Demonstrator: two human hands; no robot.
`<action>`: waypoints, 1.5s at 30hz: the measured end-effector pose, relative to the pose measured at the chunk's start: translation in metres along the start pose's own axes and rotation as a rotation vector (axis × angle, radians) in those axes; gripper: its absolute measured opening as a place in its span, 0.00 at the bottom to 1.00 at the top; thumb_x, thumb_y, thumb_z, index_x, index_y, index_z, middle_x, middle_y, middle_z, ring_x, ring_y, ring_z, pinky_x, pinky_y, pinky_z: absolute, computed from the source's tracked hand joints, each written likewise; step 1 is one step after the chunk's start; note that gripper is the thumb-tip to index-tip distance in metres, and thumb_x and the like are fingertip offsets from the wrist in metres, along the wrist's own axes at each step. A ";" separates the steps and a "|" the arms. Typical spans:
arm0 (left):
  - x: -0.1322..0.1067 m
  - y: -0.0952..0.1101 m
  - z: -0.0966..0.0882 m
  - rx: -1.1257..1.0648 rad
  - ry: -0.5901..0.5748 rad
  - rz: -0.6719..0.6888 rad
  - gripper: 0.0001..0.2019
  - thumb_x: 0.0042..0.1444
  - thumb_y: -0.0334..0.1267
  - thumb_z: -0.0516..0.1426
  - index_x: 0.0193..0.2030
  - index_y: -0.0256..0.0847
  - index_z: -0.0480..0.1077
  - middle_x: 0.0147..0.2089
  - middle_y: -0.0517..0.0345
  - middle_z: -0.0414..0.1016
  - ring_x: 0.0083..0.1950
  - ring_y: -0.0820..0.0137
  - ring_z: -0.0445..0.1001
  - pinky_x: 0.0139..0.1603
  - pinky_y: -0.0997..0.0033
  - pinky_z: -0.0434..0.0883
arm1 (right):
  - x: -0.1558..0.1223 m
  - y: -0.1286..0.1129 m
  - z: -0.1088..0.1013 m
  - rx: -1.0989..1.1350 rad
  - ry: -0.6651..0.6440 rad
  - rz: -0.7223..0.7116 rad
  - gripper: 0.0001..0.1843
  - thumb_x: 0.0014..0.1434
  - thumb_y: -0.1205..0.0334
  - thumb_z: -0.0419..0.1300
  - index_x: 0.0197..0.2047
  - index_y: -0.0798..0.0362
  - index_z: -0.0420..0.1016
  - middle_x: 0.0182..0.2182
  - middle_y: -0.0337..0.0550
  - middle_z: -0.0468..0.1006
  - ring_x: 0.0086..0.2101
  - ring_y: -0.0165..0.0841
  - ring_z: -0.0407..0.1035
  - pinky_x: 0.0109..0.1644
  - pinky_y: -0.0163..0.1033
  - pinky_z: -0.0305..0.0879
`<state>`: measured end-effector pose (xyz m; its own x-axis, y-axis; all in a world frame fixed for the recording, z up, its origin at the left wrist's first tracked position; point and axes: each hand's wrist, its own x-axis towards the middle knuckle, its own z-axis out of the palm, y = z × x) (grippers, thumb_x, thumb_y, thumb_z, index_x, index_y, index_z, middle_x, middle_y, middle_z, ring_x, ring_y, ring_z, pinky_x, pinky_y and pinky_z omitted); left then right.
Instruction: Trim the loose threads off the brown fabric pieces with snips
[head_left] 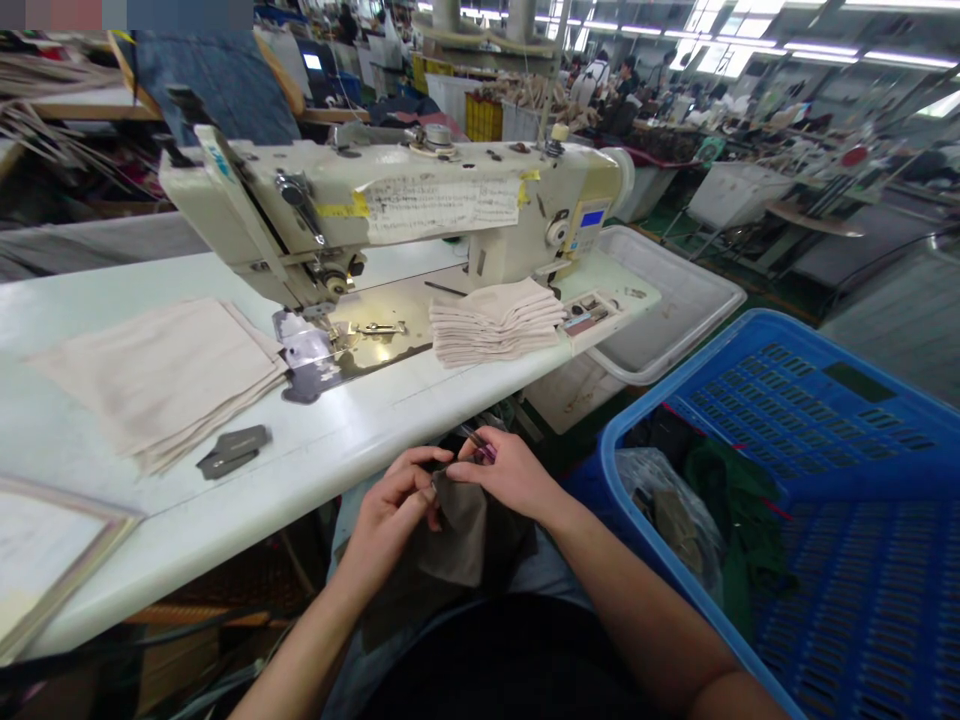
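Note:
Over my lap, below the table's front edge, my left hand (394,505) pinches the upper edge of a dark brown fabric piece (459,535). My right hand (510,472) grips the same edge from the right and also holds a small thread snipper (478,441) with a pinkish handle. The fabric hangs down between both hands. Ahead on the white table (112,310) stands a cream sewing machine (390,215).
A stack of folded beige cloth (495,320) lies right of the needle, and a larger beige stack (161,375) lies left. A small dark fabric piece (234,450) rests near the table edge. A blue plastic crate (810,480) with bagged cloth stands at my right, behind it a white bin (667,300).

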<state>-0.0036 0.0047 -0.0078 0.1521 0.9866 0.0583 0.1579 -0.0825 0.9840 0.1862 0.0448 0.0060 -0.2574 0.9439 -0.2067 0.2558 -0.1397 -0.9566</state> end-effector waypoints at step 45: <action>-0.007 0.007 0.008 0.523 0.315 0.500 0.10 0.61 0.30 0.57 0.28 0.43 0.70 0.43 0.53 0.80 0.43 0.65 0.79 0.45 0.65 0.76 | -0.047 -0.019 0.026 -0.032 -0.086 -0.112 0.12 0.74 0.57 0.47 0.39 0.50 0.65 0.24 0.32 0.69 0.29 0.31 0.67 0.38 0.36 0.59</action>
<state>0.0045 -0.0044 -0.0030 0.0545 0.8019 0.5949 0.5938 -0.5050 0.6264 0.1688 -0.0043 0.0287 -0.3648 0.9237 -0.1167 0.2499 -0.0236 -0.9680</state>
